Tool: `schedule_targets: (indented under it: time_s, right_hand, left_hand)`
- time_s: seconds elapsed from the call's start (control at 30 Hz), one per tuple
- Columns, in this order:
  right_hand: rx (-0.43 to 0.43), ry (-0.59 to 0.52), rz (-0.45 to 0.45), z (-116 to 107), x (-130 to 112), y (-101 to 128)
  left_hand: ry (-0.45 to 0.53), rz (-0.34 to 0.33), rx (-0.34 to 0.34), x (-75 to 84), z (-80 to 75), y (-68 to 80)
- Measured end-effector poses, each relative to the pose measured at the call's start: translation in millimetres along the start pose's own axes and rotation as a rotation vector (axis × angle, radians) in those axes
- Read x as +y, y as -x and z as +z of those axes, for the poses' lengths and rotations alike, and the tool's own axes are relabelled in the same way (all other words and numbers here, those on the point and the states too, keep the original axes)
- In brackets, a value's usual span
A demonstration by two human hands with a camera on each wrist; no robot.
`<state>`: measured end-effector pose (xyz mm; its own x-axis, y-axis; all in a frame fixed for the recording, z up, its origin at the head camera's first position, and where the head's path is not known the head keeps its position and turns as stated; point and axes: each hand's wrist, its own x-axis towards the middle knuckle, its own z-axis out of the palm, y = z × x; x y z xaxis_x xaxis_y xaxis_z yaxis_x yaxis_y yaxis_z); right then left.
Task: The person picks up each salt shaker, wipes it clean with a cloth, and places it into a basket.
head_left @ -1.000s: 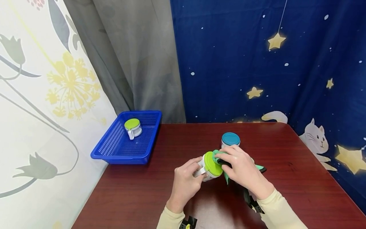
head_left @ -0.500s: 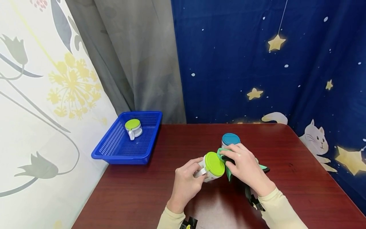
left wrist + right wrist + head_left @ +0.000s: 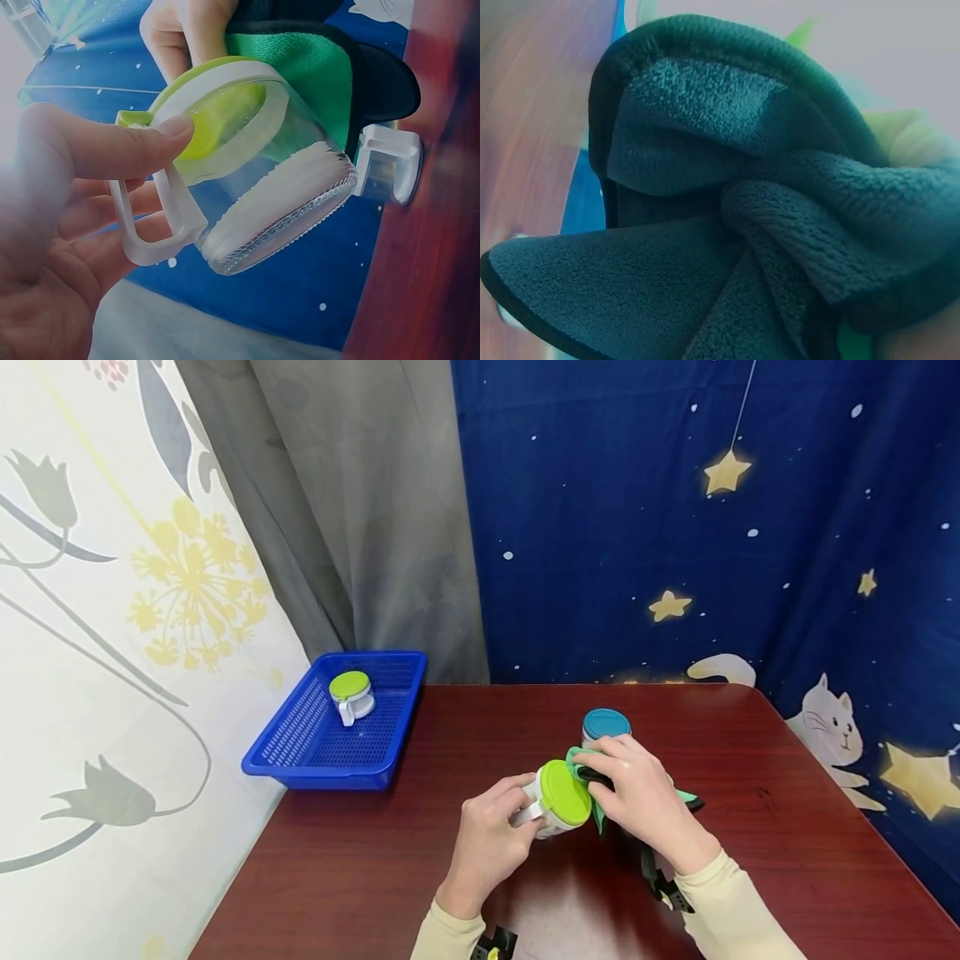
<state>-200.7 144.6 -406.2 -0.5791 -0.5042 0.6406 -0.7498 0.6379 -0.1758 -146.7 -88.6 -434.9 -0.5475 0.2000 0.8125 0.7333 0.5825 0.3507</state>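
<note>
My left hand [image 3: 492, 839] grips a clear seasoning jar [image 3: 281, 199] by its white handle, thumb against the upper rim. The jar is tilted, its green lid [image 3: 566, 792] facing up and to the right, and white contents lie inside along the base. Bunched in my right hand [image 3: 643, 793] is a green cloth [image 3: 307, 75] with black edging, touching or very close to the lid's upper right edge. Folds of the cloth [image 3: 667, 165] fill the right wrist view and hide most of the fingers there. Behind my right hand stands a blue-lidded jar [image 3: 606, 724], partly covered by the hand.
A blue plastic basket [image 3: 315, 772] sits at the table's far left, holding another green-lidded jar [image 3: 352, 697] with a white handle. The dark red wooden table [image 3: 360, 868] reaches back to grey and blue curtains [image 3: 600, 527]. A flowered white curtain [image 3: 112, 652] hangs at the left.
The cloth has shifted from over the green lid's top to its upper right edge, with my right hand moving slightly right. The held jar has turned a little; my left hand keeps its grip.
</note>
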Motion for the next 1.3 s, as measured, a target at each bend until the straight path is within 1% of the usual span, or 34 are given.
schedule_targets:
  time_s: [0.3,0.47,0.6,0.67,1.03,1.3]
  right_hand:
    - [0.018,-0.062,-0.050,-1.3,-7.6,-2.6]
    - [-0.009,-0.129,-0.081,-5.0,-19.7,-6.6]
    - [-0.028,-0.154,-0.109,-7.3,-28.2,-7.5]
    - [-0.037,-0.165,-0.115,-8.4,-30.9,-7.5]
    - [-0.102,-0.209,-0.110,-16.5,-38.7,-2.8]
    - [-0.115,-0.230,-0.160,-18.8,-34.2,-0.6]
  left_hand:
    - [-0.021,0.029,-0.029,2.0,0.7,-0.2]
    - [-0.016,0.043,-0.032,2.0,2.9,0.6]
    - [-0.005,0.039,-0.022,0.7,4.3,2.4]
    - [0.010,0.027,-0.021,0.1,4.4,3.1]
    - [0.101,-0.082,-0.008,-4.5,2.5,4.6]
    - [0.102,-0.153,0.003,-8.1,-2.1,1.8]
